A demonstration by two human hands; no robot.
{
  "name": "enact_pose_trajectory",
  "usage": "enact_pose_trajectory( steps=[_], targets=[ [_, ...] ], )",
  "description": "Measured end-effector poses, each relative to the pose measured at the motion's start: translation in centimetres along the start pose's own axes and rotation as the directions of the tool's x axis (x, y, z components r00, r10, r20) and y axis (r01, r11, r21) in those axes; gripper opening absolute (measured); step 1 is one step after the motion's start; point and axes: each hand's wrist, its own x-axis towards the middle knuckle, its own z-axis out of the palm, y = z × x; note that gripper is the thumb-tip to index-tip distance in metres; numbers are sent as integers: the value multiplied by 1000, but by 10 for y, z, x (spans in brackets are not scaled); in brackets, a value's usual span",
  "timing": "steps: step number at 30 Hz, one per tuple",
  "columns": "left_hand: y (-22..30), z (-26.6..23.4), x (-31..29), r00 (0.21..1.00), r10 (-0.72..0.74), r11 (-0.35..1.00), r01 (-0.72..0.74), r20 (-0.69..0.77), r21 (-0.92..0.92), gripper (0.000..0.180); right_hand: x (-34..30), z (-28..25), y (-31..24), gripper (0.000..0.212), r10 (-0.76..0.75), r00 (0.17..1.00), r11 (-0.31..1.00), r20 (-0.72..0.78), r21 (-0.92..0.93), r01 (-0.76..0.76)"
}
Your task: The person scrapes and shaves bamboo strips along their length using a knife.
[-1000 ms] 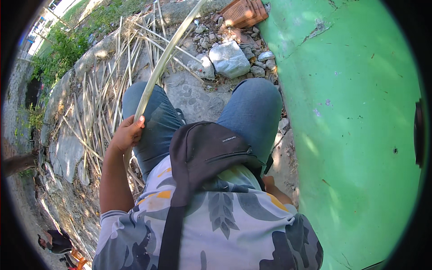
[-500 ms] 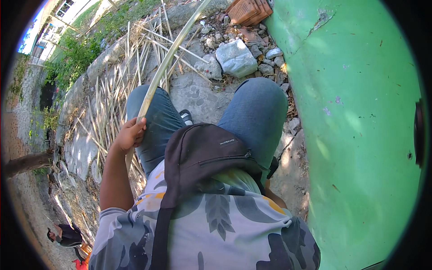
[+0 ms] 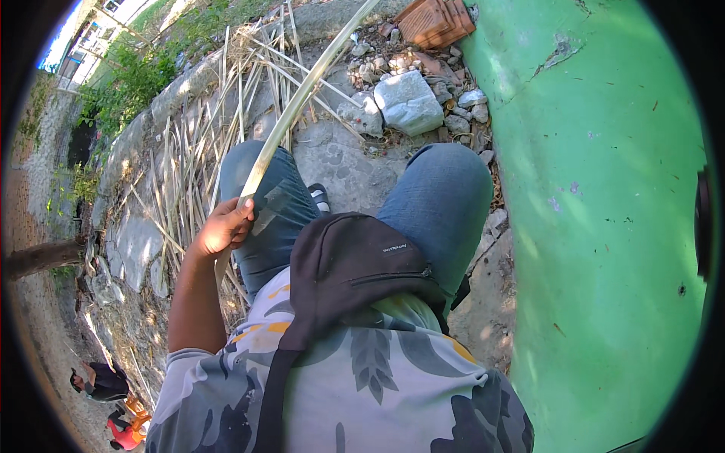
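My left hand (image 3: 226, 228) is closed around a long pale strip of split wood or cane (image 3: 291, 113). The strip rises from beside my left thigh, crosses over the knee and runs out past the top edge. Its lower end passes below my fist, beside my forearm. Next to the fist, over the jeans, shows a flat greyish shape (image 3: 269, 209), too faint to name. My right hand is out of sight, behind the dark bag (image 3: 362, 260) on my lap and my body.
Many similar pale strips (image 3: 185, 166) lie on the ground to the left. Ahead are a whitish stone block (image 3: 408, 103), rubble and stacked orange tiles (image 3: 433, 23). A green wall (image 3: 596, 226) bounds the right side. Two people (image 3: 106, 381) are at the far lower left.
My left hand and the strip have shifted slightly right, along with the view. The greyish shape now shows beside the fist. My right forearm, partly visible before, is hidden.
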Motion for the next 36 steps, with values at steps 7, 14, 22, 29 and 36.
enact_pose_trajectory(
  steps=[7,14,22,29,36],
  targets=[
    [2,-1,3,999,-2,999,4,34,-33,48,-25,-42,-1,43,15,1000,1000,-19,-9,-15],
    [-14,-16,6,985,84,989,-63,154,-134,48,-76,-102,-5,40,24,990,999,-138,-20,-28],
    [-20,-21,20,970,112,990,-89,217,-113,38,-68,-204,-84,34,-70,755,918,-652,254,306],
    [-30,-37,19,966,186,973,-156,178,-173,39,-107,-309,-314,26,-314,722,520,-616,525,674],
    [-30,-26,15,970,200,969,-175,138,-175,43,-145,-290,-449,18,-641,575,21,-509,737,676]
  ],
)
